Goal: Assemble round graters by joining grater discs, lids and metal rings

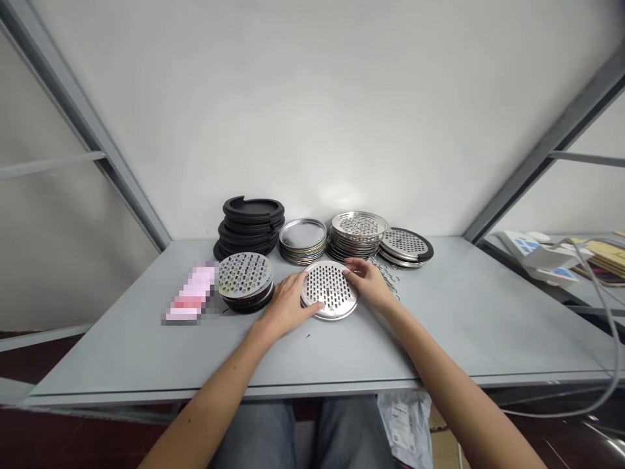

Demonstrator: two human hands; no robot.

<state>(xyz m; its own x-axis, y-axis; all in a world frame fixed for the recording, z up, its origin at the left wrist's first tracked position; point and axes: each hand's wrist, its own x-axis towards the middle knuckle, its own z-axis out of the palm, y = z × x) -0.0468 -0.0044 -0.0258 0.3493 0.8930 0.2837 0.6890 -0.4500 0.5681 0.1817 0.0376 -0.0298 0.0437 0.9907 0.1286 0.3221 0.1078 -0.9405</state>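
A round perforated metal plate (331,286) is held flat on the grey table (439,326) between the fingers of both hands. By the left hand (284,306) it is gripped at its left rim, with the thumb laid over the near left part of its face. By the right hand (372,284) it is gripped at the far right, the thumb on top and the fingers bent about the rim. Since its weight seems to be borne by the table, only steadying and centring appear to be asked of this two-sided hold.

Just beyond the right fingertips, small metal rings (390,277) are scattered, within easy reach. Past both hands, a pile of plain metal discs (303,234), a pile of perforated grater discs (359,225) and a black-rimmed perforated disc (405,244) are set. Just left of the left fingers, grater plates (244,275) are stacked, with black rings (254,228) piled behind. The parts are apparently sorted by kind, so that room is left around the fingers.
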